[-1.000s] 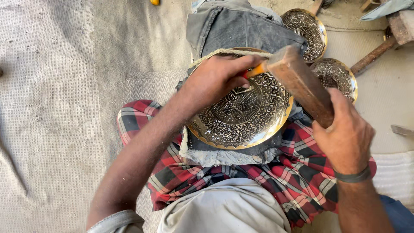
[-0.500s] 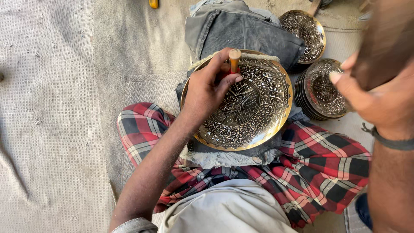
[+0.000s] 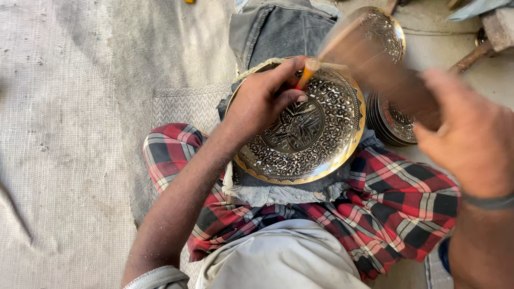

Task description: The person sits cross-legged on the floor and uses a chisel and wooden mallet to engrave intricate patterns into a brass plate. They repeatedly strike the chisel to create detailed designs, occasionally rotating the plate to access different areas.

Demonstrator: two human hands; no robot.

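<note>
A round brass plate (image 3: 316,144) with dense engraved patterns rests on a grey pad on my lap. My left hand (image 3: 262,101) lies on the plate's far left part and grips a small punch (image 3: 306,74) with an orange shaft, held upright on the rim area. My right hand (image 3: 471,134) is at the right, closed around the handle of a wooden mallet (image 3: 375,61). The mallet head is blurred with motion, just right of the punch's top.
A stack of similar engraved brass plates (image 3: 396,118) lies on the ground to the right, with another plate (image 3: 385,29) beyond it. Folded grey denim (image 3: 278,29) lies past the plate. My legs wear red checked cloth (image 3: 396,208). A woven mat (image 3: 64,134) covers the left.
The mallet rose up to the right after a strike and now swings back down toward the punch. My left hand has kept the punch on the plate with only a slight shift.
</note>
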